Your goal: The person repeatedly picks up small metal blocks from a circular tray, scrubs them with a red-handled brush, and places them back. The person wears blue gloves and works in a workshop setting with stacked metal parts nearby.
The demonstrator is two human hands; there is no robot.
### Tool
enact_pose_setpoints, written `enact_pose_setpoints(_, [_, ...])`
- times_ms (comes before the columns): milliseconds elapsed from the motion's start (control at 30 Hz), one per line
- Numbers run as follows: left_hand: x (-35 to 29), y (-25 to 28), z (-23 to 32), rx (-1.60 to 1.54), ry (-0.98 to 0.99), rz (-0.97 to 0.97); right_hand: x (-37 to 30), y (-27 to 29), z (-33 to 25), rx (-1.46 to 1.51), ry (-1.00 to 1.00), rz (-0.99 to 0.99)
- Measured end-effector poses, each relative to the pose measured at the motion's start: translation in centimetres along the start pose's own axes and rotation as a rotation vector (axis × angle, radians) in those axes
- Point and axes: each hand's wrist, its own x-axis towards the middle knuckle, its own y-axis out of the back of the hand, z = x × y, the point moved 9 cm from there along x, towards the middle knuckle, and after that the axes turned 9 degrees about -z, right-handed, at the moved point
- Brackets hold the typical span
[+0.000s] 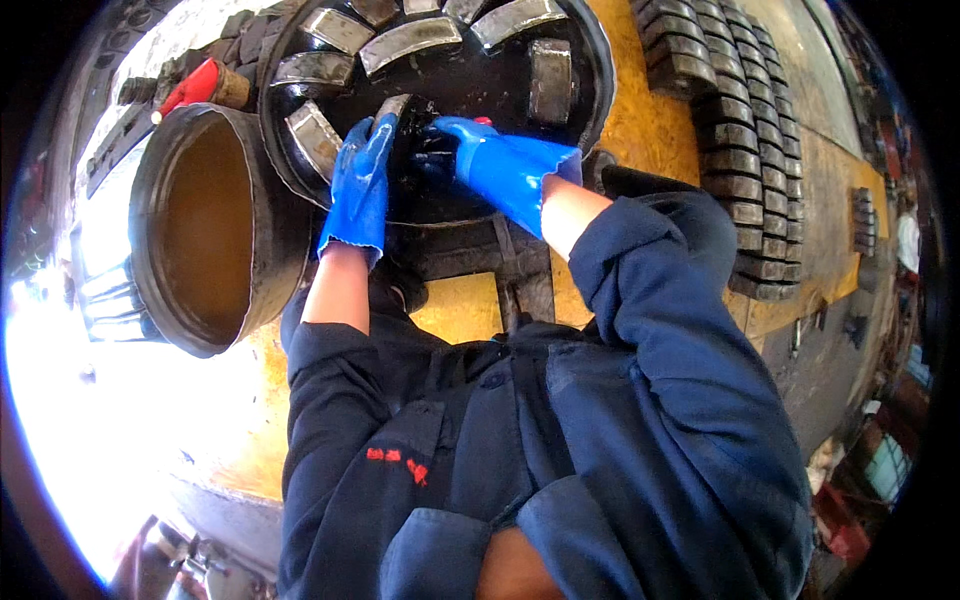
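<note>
Both my hands wear blue rubber gloves and work over a wide round black pan (pixel 490 88) with dark wet liquid in it. My left hand (pixel 360 170) is closed on a curved metal block (pixel 394 104), its grey end showing at the fingertips. Against the block's right side, my right hand (pixel 485 160) has its fingers bent around something dark that I cannot make out. A small red bit (pixel 484 121) shows just behind that glove. More curved metal blocks (pixel 410 45) lie around the pan, their tops bare grey.
To the left of the pan stands an open round metal drum (pixel 280 220), brownish inside. A red-handled brush (pixel 195 88) lies beyond it. Rows of stacked dark curved blocks (pixel 735 145) line the yellowish surface (pixel 645 120) at right. A dark metal frame (pixel 525 265) sits under the pan.
</note>
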Motion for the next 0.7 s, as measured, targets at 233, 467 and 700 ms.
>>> enact_pose_setpoints(233, [-1.4,1.2,0.3,0.158,-0.142,0.055,-0.9,1.1,1.9,0.825,0.144,0.172])
enact_pose_setpoints(467, [0.9,-0.4,3.4,0.089,-0.157,0.048,1.7,7.8,-2.2,-0.286,0.331,0.136])
enact_pose_setpoints(700, [-0.9,0.9,-1.3,0.006,0.005,0.030,-1.2,-2.7,-2.9,-1.468,-0.021,0.339])
